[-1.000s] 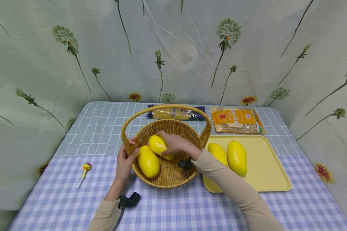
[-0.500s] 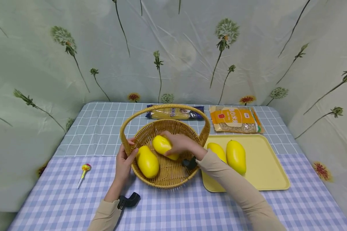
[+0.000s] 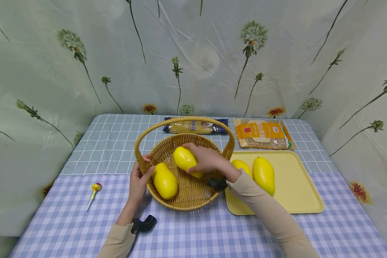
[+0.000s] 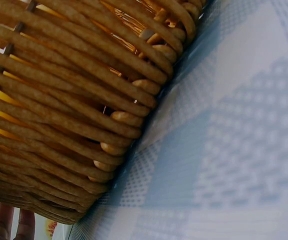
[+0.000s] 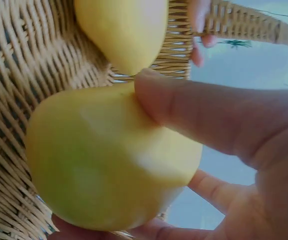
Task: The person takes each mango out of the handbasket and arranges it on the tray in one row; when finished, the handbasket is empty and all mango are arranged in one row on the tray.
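Gripping: right hand, yellow fruit | left hand, basket | sleeve part-hides tray fruit

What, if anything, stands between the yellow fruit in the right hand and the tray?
Between that fruit and the tray stands the basket's right side, where one end of its handle rises. Nothing visible separates the fruit from the right hand, which grips it.

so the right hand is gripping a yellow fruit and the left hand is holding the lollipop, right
Not quite: the left hand grips the side of the basket. The lollipop lies apart on the tablecloth, as the head view shows. The right hand is gripping a yellow fruit.
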Demonstrator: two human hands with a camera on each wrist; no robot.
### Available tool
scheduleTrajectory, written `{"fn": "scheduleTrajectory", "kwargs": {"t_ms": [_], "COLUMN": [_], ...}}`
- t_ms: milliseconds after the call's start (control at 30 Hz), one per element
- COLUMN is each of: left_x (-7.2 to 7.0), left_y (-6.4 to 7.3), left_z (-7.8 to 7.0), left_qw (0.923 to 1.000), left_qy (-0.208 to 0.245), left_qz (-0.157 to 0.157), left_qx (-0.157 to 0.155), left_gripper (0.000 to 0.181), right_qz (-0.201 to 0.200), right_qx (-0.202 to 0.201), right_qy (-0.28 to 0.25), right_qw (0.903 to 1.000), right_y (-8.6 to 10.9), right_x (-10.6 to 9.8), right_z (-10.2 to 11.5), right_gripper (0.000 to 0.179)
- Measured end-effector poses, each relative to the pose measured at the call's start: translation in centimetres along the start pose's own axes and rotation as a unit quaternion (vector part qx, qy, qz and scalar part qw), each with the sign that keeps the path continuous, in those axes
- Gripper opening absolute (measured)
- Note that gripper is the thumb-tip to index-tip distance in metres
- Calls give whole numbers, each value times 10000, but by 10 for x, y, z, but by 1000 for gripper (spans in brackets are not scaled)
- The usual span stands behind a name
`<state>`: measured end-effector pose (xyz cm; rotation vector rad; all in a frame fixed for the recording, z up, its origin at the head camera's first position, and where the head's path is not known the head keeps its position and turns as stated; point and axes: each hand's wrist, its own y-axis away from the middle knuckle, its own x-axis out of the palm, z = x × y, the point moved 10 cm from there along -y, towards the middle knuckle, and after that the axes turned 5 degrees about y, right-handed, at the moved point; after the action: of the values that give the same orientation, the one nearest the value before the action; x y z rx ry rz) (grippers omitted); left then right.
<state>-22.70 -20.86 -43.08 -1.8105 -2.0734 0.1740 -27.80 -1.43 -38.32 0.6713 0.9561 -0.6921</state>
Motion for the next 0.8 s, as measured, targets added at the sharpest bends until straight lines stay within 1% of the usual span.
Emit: {"fn": "scheduleTrajectory", "kwargs": {"t_ms": [200,367,600,800], "left_x": [0,0,1,0], "left_y": [0,0,0,0], "left_z": [1,1,-1,0], "left_qw": [10000,10000,10000,10000], "left_qy": [31,16,18,-4], "left_qz": [-2,2,15,3], "left_qx": [13,14,5,-3], "left_gripper": [21,22,21,21], "right_qz": [-234,-511,-942,-1216], "right_qx": [-16,-251,-638,-714], "right_qy": [-390,-651,-701,-632], "right_qw": [9990,9963,9910,9880], "right_y": [15,27,47,63], "right_x": [-9,-17,-24,-26], "right_z": [4,10,15,15], "right_gripper": [84,83,82,81]}}
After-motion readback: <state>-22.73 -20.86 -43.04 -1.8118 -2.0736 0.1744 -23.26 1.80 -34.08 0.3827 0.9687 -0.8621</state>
